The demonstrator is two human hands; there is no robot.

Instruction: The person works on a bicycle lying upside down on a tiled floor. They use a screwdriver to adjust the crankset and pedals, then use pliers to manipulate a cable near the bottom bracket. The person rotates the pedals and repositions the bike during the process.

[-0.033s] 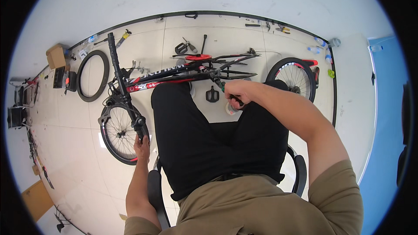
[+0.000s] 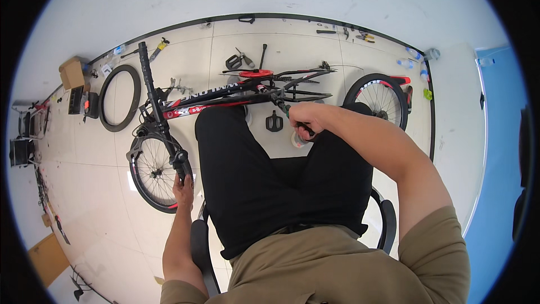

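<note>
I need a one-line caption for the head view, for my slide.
Left hand on the handlebar, right hand gripping a dark handle beside the bicycle frame.

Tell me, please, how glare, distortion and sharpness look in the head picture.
In the head view, the lens bows the dark skirting strip into an arc and leaves the corners black; in that view, a bright reflection lies on the pale floor beside the front wheel; there too, the left hand and right hand show no clear motion blur.

The left grip (image 2: 183,190) is curled, the right grip (image 2: 305,120) clenched, elbow (image 2: 417,173) bent.
</note>
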